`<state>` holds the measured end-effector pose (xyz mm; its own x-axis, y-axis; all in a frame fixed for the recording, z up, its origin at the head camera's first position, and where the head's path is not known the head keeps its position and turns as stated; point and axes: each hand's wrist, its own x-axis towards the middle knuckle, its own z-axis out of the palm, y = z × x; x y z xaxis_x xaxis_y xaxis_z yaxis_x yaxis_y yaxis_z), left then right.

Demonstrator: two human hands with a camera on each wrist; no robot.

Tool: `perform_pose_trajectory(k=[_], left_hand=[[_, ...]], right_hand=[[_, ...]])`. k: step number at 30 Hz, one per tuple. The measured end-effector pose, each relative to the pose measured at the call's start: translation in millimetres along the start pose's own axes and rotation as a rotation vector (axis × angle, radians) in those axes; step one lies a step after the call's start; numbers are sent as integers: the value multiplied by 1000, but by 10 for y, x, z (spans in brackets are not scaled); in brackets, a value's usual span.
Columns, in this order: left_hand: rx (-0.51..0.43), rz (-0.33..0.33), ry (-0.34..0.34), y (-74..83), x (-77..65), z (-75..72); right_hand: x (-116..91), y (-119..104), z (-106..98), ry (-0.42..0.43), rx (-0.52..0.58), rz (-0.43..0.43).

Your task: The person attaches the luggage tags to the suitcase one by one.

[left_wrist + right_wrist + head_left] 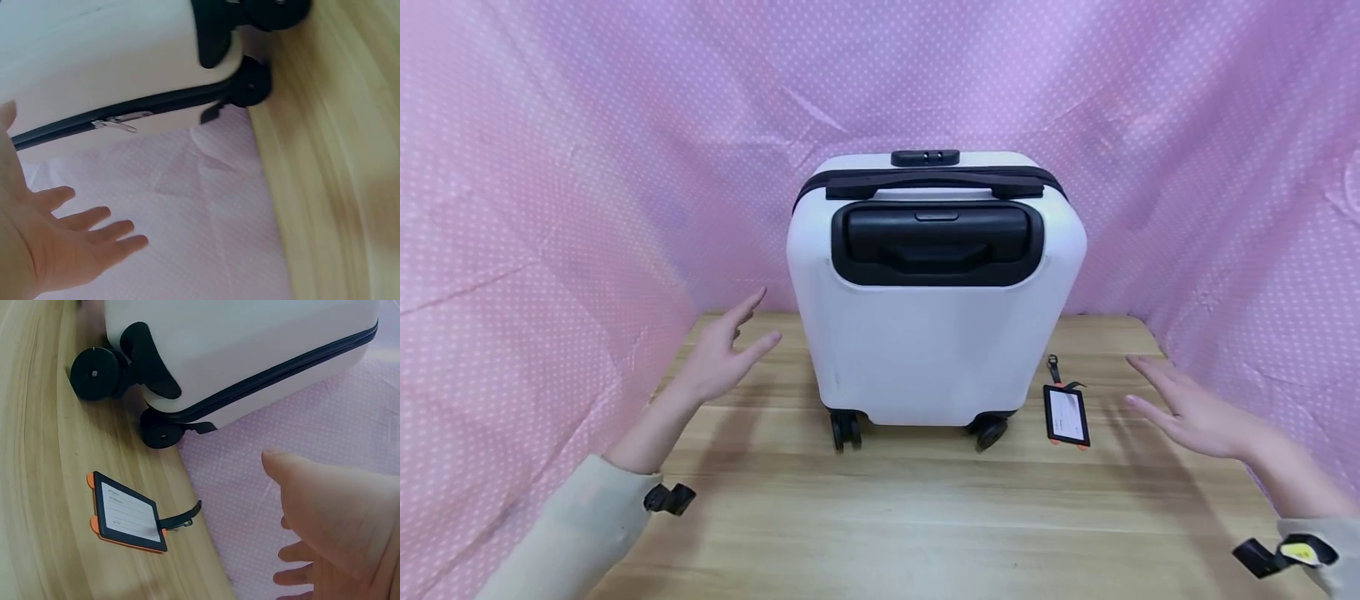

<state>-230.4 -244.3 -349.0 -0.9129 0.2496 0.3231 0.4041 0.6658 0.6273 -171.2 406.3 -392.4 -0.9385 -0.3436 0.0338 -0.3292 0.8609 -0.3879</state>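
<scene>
left grip point(718, 357) and right grip point(1204, 417), both splayed apart, either side of white suitcase point(925, 354), luggage tag point(1066, 415) nearby

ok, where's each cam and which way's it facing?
Head: on head, forward-down at white hard-shell suitcase; left grip, right grip, pale sleeves show.
Left: on left wrist, toward suitcase's zippered side; left grip shows.
Right: on right wrist, toward black suitcase wheels, black-framed rectangular tag; right grip shows.
Head and right views share the tag.

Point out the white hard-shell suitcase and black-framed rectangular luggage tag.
White hard-shell suitcase point(934, 337): head view, flat white panel.
Black-framed rectangular luggage tag point(130, 512): right wrist view, middle of its face.
</scene>
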Motion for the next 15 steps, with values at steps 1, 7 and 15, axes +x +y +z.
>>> perform_pose_trajectory(k=[1, 7, 15], left_hand=[[-42, 18, 23, 25, 16, 2], [-211, 147, 171, 230, 170, 16], [-286, 257, 268, 534, 394, -21]], right_hand=[[18, -3, 11, 2, -7, -4], [122, -6, 117, 83, -65, -50], [244, -17, 235, 71, -42, -59]])
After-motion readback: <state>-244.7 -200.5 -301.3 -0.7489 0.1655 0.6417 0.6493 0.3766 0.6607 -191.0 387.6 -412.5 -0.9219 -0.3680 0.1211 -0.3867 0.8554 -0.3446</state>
